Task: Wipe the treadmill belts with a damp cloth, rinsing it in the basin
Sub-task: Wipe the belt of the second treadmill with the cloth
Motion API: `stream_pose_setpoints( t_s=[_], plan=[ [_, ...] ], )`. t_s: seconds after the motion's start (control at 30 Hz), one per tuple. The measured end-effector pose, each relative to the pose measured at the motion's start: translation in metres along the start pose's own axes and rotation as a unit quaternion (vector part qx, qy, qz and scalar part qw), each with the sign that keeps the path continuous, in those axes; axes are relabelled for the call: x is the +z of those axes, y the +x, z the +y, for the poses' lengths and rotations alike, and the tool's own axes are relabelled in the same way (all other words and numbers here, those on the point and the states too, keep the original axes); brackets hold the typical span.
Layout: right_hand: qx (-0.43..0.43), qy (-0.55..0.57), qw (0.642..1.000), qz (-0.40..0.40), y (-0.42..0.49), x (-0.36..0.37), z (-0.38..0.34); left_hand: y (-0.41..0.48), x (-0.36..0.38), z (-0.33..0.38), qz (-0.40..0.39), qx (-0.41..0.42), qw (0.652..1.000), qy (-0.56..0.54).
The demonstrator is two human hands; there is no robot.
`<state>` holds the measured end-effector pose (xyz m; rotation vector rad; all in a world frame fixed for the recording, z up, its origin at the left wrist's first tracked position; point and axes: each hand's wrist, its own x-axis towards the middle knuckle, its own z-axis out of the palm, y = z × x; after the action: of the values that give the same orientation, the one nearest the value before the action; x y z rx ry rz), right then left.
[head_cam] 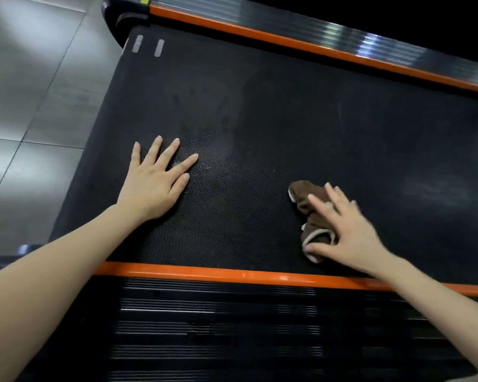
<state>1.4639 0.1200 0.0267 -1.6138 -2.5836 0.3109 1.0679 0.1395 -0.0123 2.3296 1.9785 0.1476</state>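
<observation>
Pressing cloth (pixel 304 193) onto belt (pixel 260 119), near right, under right hand (pixel 351 230), fingers straight and spread. Resting left hand (pixel 155 183) flat, empty, at left.

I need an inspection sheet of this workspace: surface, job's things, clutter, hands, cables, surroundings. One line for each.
Surface: black textured treadmill belt, faint smears, between orange rails.
Job's things: brown cloth, bunched on the belt; basin not in view.
Clutter: nothing seen.
Grippers: left hand flat on the belt, fingers spread; right hand presses the cloth with straight fingers.
Cables: nothing seen.
Surroundings: grey tiled floor at the left.
</observation>
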Motion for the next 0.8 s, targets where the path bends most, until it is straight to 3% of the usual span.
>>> stream_pose_setpoints(
  t_s=[0.23, 0.47, 0.67, 0.73, 0.8],
  plan=[
    [-0.013, 0.065, 0.993, 0.099, 0.033, 0.026, -0.012, 0.017, -0.01, -0.003, 0.011, -0.026, 1.0, -0.006],
    [0.088, 0.073, 0.984, 0.134, 0.152, 0.034, -0.059, 0.059, -0.007, -0.016, -0.01, -0.104, 0.994, 0.019],
    [-0.21, 0.045, 0.974, 0.075, 0.071, 0.054, -0.112, 0.059, -0.001, -0.015, 0.009, -0.1, 0.995, 0.023],
    [-0.236, 0.022, 0.969, 0.075, 0.094, 0.053, -0.108, 0.058, 0.0, -0.014, 0.021, -0.095, 0.995, 0.019],
    [-0.168, 0.015, 0.98, 0.103, 0.145, 0.053, -0.105, 0.058, 0.001, -0.015, 0.023, -0.091, 0.995, 0.017]
  ],
)
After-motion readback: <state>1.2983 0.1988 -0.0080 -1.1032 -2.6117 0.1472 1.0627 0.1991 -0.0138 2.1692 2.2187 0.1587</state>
